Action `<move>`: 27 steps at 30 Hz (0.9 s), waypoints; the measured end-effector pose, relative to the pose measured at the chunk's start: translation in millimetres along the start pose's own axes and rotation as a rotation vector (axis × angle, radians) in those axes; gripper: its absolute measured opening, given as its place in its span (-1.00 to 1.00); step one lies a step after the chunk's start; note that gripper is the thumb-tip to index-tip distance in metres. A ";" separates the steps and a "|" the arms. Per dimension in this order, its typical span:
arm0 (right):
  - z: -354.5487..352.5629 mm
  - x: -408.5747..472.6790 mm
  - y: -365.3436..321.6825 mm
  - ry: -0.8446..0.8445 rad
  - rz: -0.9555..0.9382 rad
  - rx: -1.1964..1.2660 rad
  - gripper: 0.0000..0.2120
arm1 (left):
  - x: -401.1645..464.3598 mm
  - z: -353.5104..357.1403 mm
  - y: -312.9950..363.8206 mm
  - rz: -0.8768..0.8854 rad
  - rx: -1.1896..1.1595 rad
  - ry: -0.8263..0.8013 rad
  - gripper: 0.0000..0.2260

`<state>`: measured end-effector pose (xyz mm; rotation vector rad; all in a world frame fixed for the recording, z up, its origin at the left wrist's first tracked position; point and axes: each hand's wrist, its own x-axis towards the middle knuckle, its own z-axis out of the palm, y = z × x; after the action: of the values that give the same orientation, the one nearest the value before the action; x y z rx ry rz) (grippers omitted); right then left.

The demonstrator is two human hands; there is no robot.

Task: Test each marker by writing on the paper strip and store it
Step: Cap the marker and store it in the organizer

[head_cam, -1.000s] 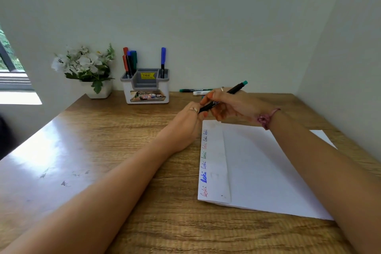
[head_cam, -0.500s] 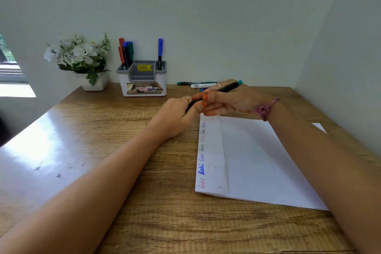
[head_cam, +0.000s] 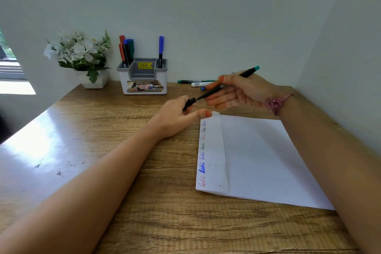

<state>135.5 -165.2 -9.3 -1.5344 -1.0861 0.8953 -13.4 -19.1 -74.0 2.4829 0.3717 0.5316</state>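
Cap (head_cam: 190,102) newly off marker (head_cam: 224,84), tip indistinct

Eight markers (head_cam: 226,84), one holder (head_cam: 144,80), one plant (head_cam: 82,55), one paper (head_cam: 257,161).

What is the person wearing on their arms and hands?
Both arms are bare, with no sleeves showing. The right hand has a pink braided bracelet at its wrist and orange-red polish on its nails. The left hand has a thin ring on one finger and the same nail polish.

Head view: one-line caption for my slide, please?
Right hand holds a teal-ended marker; left hand holds its black cap beside the paper strip.
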 end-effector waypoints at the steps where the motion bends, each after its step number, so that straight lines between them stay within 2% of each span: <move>1: -5.6 -1.0 -0.1 0.070 -0.007 0.023 -0.68 | 0.0 -0.3 -2.8 -0.026 -0.032 -0.036 -0.43; 4: -20.9 -2.1 5.6 0.160 -0.043 0.152 -0.65 | -0.1 -2.9 -8.6 -0.059 -0.150 -0.079 -0.43; 10: -19.0 12.2 23.8 0.015 0.013 0.145 -0.72 | -5.2 -3.7 -2.0 -0.020 -0.033 -0.150 -0.40; 13: -14.6 20.6 25.7 -0.055 0.020 0.037 -0.87 | -6.6 -4.6 6.8 -0.014 0.060 -0.204 -0.43; 18: -2.8 29.9 34.8 -0.111 -0.046 -0.278 -0.74 | -5.6 -5.0 7.9 -0.041 0.112 -0.247 -0.47; 21: 4.7 39.1 44.6 -0.065 -0.121 -0.298 -0.70 | -5.4 -4.0 8.1 -0.026 0.107 -0.240 -0.48; 24: 9.0 46.9 62.0 0.052 -0.143 -0.241 -0.89 | -4.8 -4.0 7.3 -0.032 0.105 -0.243 -0.47; 27: 8.4 48.6 70.2 0.102 -0.169 -0.226 -0.89 | -3.5 -4.2 8.1 -0.050 0.110 -0.257 -0.42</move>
<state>157.1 -122.4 -80.5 -1.6247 -1.2543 0.5887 -17.2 -24.9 -67.1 2.5992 0.3673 0.1717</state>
